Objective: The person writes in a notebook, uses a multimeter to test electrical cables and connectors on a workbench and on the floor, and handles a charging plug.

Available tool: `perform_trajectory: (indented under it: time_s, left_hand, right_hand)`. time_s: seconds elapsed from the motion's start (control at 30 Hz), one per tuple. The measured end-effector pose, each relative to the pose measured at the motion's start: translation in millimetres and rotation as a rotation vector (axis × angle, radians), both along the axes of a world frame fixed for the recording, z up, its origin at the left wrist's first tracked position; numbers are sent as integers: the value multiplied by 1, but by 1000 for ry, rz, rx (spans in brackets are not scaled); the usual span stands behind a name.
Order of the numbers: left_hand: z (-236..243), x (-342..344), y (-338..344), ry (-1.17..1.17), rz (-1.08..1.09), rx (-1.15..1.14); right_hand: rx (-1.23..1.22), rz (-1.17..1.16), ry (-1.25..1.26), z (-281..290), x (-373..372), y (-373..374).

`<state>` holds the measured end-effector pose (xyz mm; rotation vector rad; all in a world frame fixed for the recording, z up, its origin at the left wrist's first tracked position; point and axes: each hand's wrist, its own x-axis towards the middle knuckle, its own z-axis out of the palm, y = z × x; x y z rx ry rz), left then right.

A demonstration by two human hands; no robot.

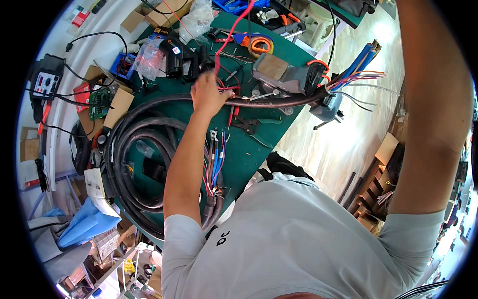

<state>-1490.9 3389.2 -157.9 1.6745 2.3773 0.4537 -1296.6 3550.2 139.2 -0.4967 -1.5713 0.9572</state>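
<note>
My left hand (210,94) is closed, fingers drawn together around a red wire (226,45) that climbs to the top edge. Just beneath it runs a thick black cable (269,102), coiled on the left and stretched right past a grey bench vise (286,79). Blue and several thin coloured conductors (356,65) fan out from the cable's right end. The other stripped end, with bundled wires (215,162), lies near my left forearm. My right arm (428,99) reaches up along the right side, its hand outside the picture.
On the green mat (269,122) lie green-handled pliers (254,130) and a red test probe (232,115). A black heat gun (174,57), plastic bags (147,57) and orange tape rolls (260,46) sit further back. A meter box (47,82) and cardboard boxes stand left.
</note>
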Motion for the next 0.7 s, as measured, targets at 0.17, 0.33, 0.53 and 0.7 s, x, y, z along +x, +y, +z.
perform_trajectory:
  time_s: [0.17, 0.33, 0.53, 0.7]
  left_hand:
    - [-31, -16, 12, -75, -182, -143]
    - [-7, 14, 44, 270, -391, -423]
    - [-33, 3, 68, 270, -538, -662]
    - [-20, 13, 88, 288, -586, -700]
  right_hand:
    - [-40, -146, -180, -32, 46, 25]
    - [-86, -308, -393, -66, 101, 52]
    - [-133, -434, -641, -96, 157, 83]
    - [-164, -568, -835, -110, 208, 96]
